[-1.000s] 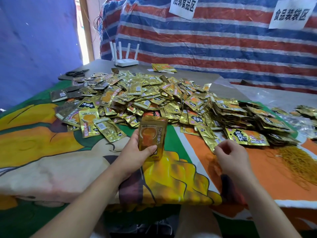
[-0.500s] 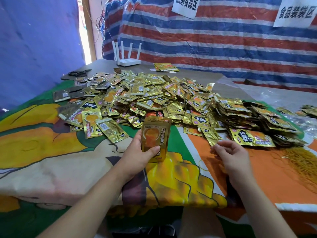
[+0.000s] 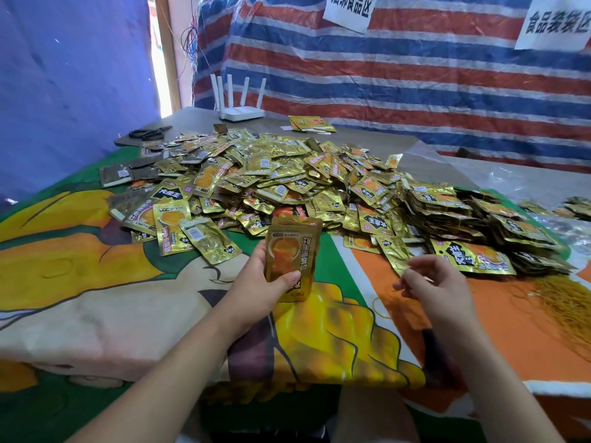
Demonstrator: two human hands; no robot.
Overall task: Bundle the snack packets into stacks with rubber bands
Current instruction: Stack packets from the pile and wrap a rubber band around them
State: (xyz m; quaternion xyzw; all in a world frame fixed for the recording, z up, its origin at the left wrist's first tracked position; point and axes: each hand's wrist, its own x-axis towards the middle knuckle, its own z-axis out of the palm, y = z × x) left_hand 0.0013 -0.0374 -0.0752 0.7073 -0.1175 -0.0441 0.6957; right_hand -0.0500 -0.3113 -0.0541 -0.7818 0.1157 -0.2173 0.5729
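Observation:
My left hand (image 3: 256, 286) grips a small upright stack of gold snack packets (image 3: 292, 251) just above the cloth, thumb across the front. My right hand (image 3: 435, 282) hovers to the right of the stack with its fingers curled, and it seems to pinch a thin yellow rubber band (image 3: 427, 278) that barely shows. A big heap of loose gold packets (image 3: 271, 180) lies beyond both hands. Bundled stacks (image 3: 473, 219) sit at the heap's right side. A pile of yellow rubber bands (image 3: 556, 302) lies on the orange cloth at the right.
A colourful cartoon cloth (image 3: 96, 282) covers the table. One loose rubber band (image 3: 379, 310) lies between my hands. Scissors (image 3: 148, 133), a white router (image 3: 241, 111) and a few packets (image 3: 310, 123) sit at the far edge. A striped tarp hangs behind.
My right hand has lifted off the cloth near the packets and curled its fingers. The left hand has kept hold of the stack and has barely moved.

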